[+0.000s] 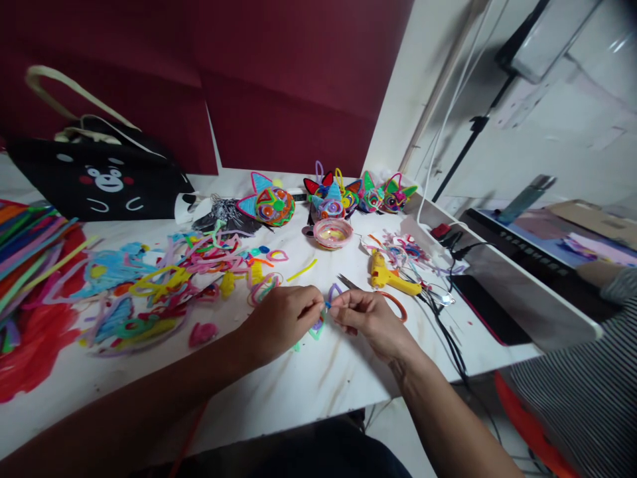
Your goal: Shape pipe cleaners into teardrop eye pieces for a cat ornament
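Close together over the front of the table, my left hand [286, 320] and my right hand [365, 320] both pinch a small blue piece of pipe cleaner [327, 306]. Most of it is hidden by my fingers. A purple loop of pipe cleaner [334, 291] shows just behind the fingertips; I cannot tell whether it is joined to the blue piece. Green pipe cleaner [316, 332] shows below my hands. Scissors with orange handles [398, 305] lie behind my right hand, blades pointing left. A yellow glue gun [395, 277] rests farther back.
Pipe cleaner pieces [219, 255] cover the table's left, beside a bundle of strips [30, 245]. Colourful eared ornaments [273, 204] and a pink bowl [332, 234] stand behind. Black cables [448, 332] and a phone-like slab [490, 309] lie right. A person's striped clothing [582, 385] is nearby.
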The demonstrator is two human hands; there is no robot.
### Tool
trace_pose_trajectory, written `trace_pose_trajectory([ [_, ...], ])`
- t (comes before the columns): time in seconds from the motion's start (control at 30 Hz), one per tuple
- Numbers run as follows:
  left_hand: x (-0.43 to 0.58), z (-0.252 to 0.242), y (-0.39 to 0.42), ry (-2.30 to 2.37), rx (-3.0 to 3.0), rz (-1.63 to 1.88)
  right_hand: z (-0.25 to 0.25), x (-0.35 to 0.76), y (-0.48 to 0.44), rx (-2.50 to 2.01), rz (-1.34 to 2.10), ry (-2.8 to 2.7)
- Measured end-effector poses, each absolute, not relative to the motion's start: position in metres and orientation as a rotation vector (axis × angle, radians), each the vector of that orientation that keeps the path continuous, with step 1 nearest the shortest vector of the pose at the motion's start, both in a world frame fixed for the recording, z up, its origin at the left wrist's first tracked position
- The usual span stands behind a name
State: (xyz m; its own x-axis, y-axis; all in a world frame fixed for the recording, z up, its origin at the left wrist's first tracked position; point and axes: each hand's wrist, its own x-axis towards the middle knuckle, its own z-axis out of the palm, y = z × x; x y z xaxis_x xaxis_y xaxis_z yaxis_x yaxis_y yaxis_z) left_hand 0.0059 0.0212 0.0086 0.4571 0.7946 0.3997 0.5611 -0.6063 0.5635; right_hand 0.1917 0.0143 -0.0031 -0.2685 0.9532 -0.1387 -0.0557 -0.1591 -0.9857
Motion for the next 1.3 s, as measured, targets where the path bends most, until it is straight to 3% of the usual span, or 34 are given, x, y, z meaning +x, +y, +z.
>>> trace_pose_trajectory([
  [0.63,0.01,0.005,0.025,1.145,1.853,0.872,-0.014,0.179,0.011,-1.054,1.38,-1.256],
  [0.8,0.006,0.008,0.03,1.199,1.982,0.839,-0.012,0.178,0.012,-1.076,1.371,-1.232],
  [1.1,-0.036,0.006,0.069,1.717,2.528,0.785,-0.016,0.183,0.024,-1.134,1.327,-1.163],
  [1.3,-0.019,0.009,0.056,1.365,2.444,0.898,-0.016,0.183,0.028,-1.147,1.356,-1.189],
])
